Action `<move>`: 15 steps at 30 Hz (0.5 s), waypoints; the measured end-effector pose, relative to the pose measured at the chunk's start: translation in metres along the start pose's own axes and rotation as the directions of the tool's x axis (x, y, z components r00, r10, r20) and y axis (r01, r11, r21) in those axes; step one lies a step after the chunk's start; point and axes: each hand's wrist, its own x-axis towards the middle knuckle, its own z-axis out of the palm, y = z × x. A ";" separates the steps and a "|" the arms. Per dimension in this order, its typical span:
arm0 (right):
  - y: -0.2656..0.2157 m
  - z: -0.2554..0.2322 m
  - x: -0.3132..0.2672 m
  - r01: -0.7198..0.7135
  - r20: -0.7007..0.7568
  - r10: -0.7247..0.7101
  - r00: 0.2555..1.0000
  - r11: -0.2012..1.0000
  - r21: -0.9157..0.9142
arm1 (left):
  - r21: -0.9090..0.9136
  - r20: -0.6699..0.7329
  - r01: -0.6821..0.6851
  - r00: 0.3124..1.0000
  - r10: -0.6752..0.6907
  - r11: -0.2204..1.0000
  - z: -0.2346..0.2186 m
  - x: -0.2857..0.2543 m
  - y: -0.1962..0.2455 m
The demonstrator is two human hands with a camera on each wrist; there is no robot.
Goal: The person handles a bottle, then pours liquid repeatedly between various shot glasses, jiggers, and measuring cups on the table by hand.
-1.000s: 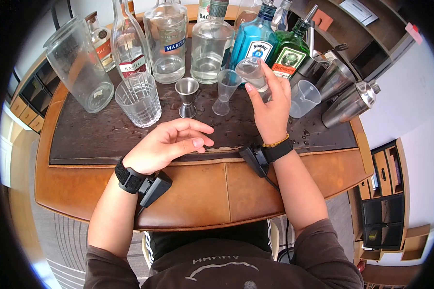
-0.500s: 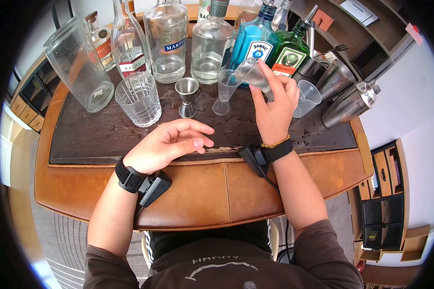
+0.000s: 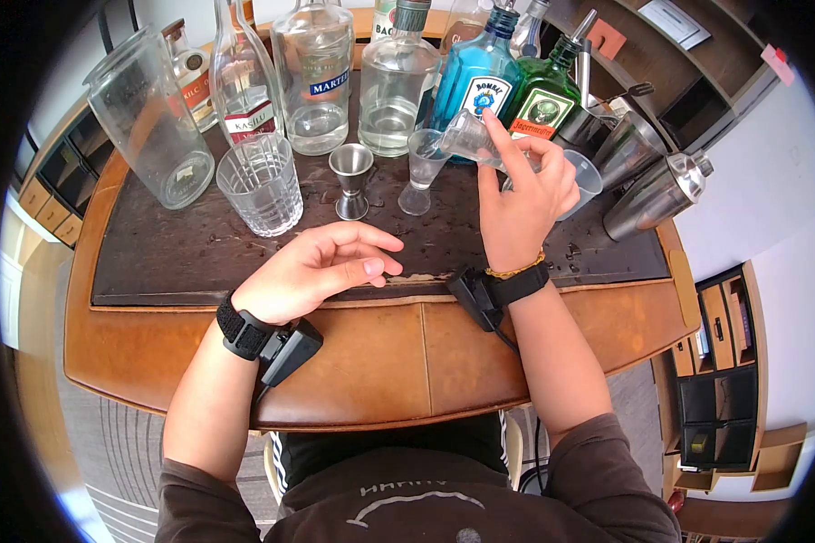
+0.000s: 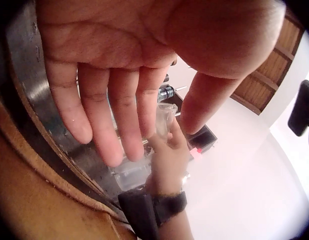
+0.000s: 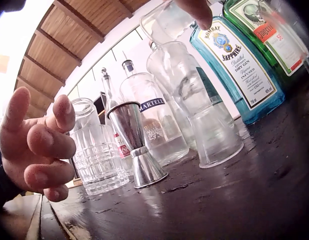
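My right hand (image 3: 527,201) grips a small clear cup (image 3: 469,138), tilted to the left, its rim at the mouth of a clear hourglass-shaped measure (image 3: 418,181). In the right wrist view the cup (image 5: 167,22) is above the clear measure (image 5: 214,135), with a fingertip against it. Liquid shows inside the measure. The left hand (image 3: 321,270) rests near the table's front edge, fingers loosely bent, holding nothing. Beyond it stand a steel jigger (image 3: 351,184) and a cut-glass tumbler (image 3: 261,188).
Behind stand a tall glass jar (image 3: 151,122), a Martell bottle (image 3: 312,81), a blue bottle (image 3: 480,81) and a green bottle (image 3: 545,101). A clear plastic beaker (image 3: 585,183) and a steel shaker (image 3: 656,195) are right of the right hand.
The right hand has turned and shifted slightly right, tipping the cup further toward the clear measure. More liquid shows in the measure. The left hand has barely moved.
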 end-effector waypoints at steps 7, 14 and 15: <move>0.001 0.002 0.004 0.048 -0.068 -0.051 0.996 0.998 -0.046 | 0.044 0.008 -0.001 1.000 0.001 0.999 0.000 0.001 -0.003; -0.001 0.004 0.009 0.143 -0.121 -0.152 0.981 0.986 -0.086 | 0.038 0.017 -0.010 1.000 0.009 0.999 0.000 0.002 -0.005; -0.002 0.004 0.010 0.157 -0.128 -0.169 0.977 0.983 -0.095 | 0.031 0.015 -0.010 1.000 0.009 0.999 0.000 0.002 -0.005</move>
